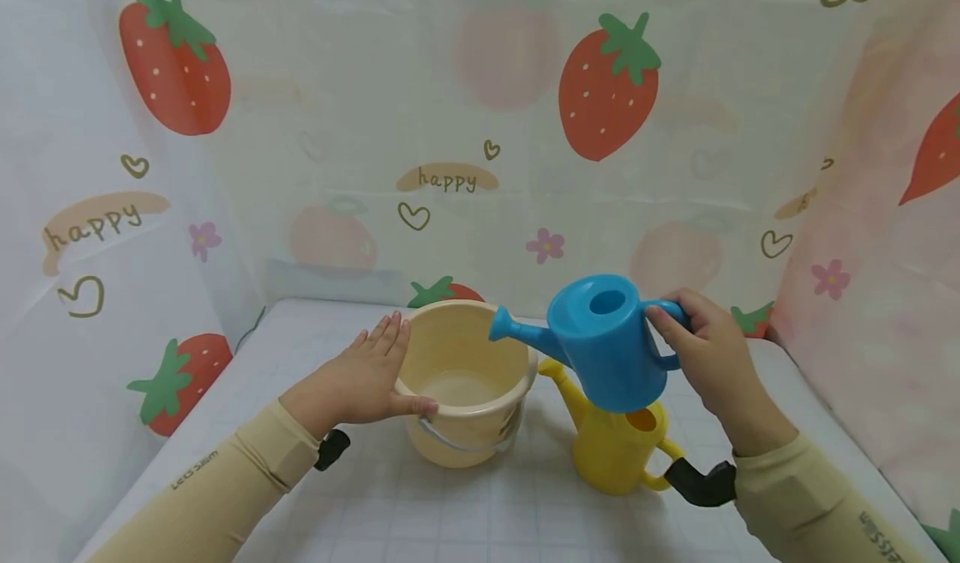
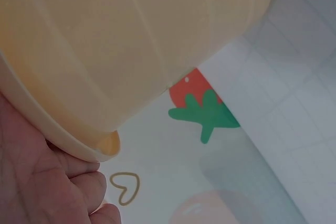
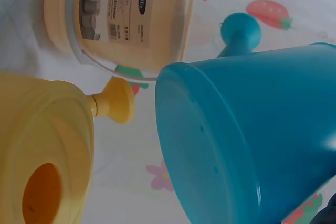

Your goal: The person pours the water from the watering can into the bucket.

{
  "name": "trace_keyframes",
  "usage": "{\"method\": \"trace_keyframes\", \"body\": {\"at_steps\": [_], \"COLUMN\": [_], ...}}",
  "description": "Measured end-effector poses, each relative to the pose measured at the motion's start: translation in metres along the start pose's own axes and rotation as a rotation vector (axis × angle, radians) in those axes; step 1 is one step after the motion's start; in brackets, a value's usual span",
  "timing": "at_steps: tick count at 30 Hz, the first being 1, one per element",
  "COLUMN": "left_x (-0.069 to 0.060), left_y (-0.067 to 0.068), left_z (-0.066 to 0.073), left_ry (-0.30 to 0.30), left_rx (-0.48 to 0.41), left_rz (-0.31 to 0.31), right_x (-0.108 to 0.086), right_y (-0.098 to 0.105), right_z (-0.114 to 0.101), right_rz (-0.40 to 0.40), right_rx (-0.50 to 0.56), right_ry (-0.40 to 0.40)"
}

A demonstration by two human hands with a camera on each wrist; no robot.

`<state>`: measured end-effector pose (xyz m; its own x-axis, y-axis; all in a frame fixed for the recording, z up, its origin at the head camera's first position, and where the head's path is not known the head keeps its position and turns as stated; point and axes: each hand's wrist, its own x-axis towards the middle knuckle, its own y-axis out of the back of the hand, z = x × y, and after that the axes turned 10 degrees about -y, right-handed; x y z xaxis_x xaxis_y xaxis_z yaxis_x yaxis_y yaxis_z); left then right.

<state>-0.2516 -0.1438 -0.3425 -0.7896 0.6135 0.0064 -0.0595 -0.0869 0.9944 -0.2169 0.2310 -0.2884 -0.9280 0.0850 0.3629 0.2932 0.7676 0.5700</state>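
My right hand [image 1: 708, 354] grips the handle of a blue watering can [image 1: 611, 346], holding it up in the air. The can's spout reaches left over the right rim of a cream bucket [image 1: 465, 438]. My left hand [image 1: 360, 379] rests on the bucket's left rim with straight fingers, the thumb lying along the front edge. Below the blue can, a yellow watering can [image 1: 615, 454] stands on the table, its spout beside the bucket. In the right wrist view, the underside of the blue can shows, with a printed label [image 3: 118, 11] on the bucket behind.
All of this is on a table with a white gridded cover [image 1: 360, 505]. A curtain [image 1: 360, 113] printed with strawberries, hearts and flowers hangs behind and along both sides. The bucket's thin wire handle [image 1: 465, 446] hangs down in front.
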Motion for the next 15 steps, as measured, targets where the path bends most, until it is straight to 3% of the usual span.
{"method": "trace_keyframes", "body": {"at_steps": [11,15], "left_x": [-0.001,0.0], "left_y": [0.001,0.001], "left_z": [0.001,0.001], "left_ry": [0.0,0.002], "left_rx": [0.004,0.001], "left_rz": [-0.001,0.0], "right_x": [0.004,0.004], "right_y": [0.005,0.008], "right_z": [0.023,0.029], "right_rz": [0.024,0.026], "right_rx": [0.226,0.373], "right_ry": [-0.032,-0.019]}}
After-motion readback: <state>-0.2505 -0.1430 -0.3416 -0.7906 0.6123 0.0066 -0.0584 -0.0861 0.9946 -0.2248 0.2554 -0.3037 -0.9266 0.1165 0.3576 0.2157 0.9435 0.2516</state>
